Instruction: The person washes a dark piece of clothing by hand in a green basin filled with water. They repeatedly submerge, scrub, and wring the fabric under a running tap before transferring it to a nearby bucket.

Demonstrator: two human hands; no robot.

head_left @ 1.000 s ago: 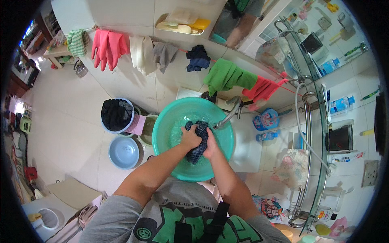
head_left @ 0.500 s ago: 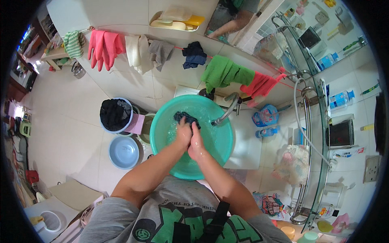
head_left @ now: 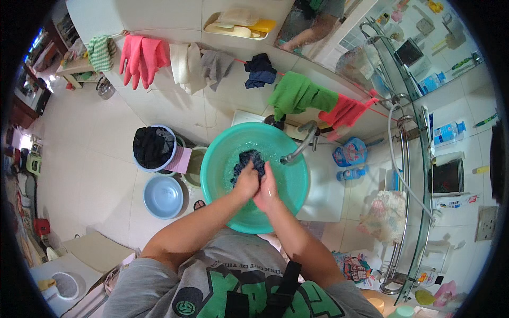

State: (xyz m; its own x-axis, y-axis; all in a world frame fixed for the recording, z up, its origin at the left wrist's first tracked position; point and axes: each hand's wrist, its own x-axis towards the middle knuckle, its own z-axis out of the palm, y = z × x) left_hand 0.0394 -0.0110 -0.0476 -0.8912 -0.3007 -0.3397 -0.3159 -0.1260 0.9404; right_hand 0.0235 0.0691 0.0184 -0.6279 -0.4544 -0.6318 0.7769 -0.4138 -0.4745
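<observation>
Pale tiled wall backs the washing area, with pink rubber gloves and a green cloth hanging beyond a turquoise basin. Inside this basin, left of the metal faucet, the left hand and right hand press together, gripping a bunched, wet dark cloth between them. Leftward stand a light-blue basin and a tub heaped with black clothes.

Cloth in basin, faucet above right side, bottles farther right.
</observation>
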